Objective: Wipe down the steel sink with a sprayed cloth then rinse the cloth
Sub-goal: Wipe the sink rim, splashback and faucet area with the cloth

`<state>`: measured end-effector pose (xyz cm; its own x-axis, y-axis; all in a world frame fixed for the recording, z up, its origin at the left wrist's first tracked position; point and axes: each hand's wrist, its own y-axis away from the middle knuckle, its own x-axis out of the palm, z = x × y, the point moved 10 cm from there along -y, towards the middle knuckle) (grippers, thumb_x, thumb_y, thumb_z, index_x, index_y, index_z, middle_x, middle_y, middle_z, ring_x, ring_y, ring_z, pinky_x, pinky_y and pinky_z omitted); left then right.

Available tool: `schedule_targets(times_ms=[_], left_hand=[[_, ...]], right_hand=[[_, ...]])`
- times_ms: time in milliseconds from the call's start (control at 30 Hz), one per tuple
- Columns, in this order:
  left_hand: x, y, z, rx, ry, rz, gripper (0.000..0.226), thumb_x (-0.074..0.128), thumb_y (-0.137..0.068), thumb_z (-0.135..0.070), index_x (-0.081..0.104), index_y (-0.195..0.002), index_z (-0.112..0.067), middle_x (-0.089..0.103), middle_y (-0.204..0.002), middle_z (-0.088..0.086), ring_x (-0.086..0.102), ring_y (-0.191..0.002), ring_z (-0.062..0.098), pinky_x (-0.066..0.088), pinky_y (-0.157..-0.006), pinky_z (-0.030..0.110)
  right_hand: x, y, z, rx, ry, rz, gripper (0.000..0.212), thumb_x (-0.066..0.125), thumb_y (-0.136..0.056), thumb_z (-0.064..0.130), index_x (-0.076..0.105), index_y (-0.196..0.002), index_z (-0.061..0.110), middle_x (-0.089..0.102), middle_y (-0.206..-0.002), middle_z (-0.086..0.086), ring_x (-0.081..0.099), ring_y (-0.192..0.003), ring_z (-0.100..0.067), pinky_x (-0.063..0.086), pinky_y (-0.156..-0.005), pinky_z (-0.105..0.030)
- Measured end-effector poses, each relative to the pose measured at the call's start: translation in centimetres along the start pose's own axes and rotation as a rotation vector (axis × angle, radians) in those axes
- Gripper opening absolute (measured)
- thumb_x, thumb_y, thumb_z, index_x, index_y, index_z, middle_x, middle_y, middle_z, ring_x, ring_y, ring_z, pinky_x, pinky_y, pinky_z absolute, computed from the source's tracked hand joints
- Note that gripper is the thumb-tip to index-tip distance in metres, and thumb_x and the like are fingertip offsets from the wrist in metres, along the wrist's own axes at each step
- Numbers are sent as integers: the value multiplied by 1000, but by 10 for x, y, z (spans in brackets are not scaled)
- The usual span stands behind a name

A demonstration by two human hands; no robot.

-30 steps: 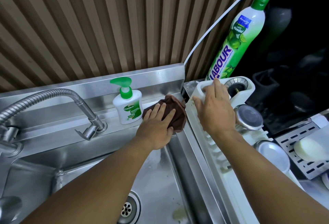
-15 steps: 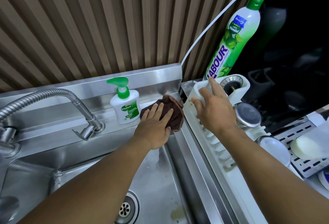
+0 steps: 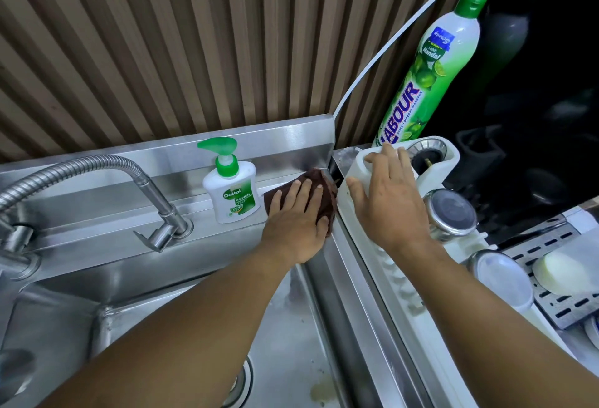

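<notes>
While the left hand point(image 3: 296, 222) lies flat with straight fingers close together, it presses the dark brown crumpled cloth point(image 3: 316, 175) onto the back ledge of the steel sink point(image 3: 129, 222), in its far right corner. The bunched cloth spreads sideways along the ledge, from just beside the white pump soap bottle point(image 3: 233, 193) to the sink's right edge. Most of the cloth sits under the fingers and shows past their tips. The left forearm reaches diagonally over the basin. The right hand point(image 3: 389, 206) rests with loosely spread fingers on the white plastic dish rack point(image 3: 389, 278).
</notes>
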<state>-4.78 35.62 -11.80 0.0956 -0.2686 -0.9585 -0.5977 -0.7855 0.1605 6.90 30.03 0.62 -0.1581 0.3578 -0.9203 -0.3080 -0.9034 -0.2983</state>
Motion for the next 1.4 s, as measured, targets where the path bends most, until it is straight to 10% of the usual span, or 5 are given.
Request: schedule_targets(times_ms=[300, 567, 900, 1400], left_hand=[[7, 1, 0, 60, -20, 14, 63, 15, -104, -48, -2, -160, -24, -7, -169, -2, -12, -154, 17, -9, -123, 45], [1, 6, 3, 173, -66, 47, 76, 34, -99, -45, -2, -160, -19, -5, -169, -1, -10, -154, 16, -5, -124, 44], [4, 6, 4, 200, -105, 53, 81, 36, -97, -48, -3, -160, -17, -8, -169, 2, -11, -154, 17, -5, -124, 44], [12, 37, -12, 324, -70, 51, 70, 32, -101, -41, 4, -160, -19, -1, -169, 2, -9, -155, 18, -6, -124, 43]], right_hand=[[-15, 13, 33, -152, 120, -138, 34, 56, -96, 18, 54, -130, 12, 46, -151, -13, 30, -145, -37, 27, -112, -52], [74, 33, 70, -316, 551, 492, 64, 36, -104, 26, 12, -157, -1, 19, -165, -13, -12, -153, -32, -8, -118, -56], [100, 40, 58, -312, 825, 643, 66, 27, -106, 34, 6, -157, -1, 10, -166, -19, -8, -154, -37, -29, -101, -64], [85, 81, 69, -401, 866, 601, 57, 36, -105, 31, 29, -154, 2, 32, -159, -20, 11, -152, -39, -2, -121, -53]])
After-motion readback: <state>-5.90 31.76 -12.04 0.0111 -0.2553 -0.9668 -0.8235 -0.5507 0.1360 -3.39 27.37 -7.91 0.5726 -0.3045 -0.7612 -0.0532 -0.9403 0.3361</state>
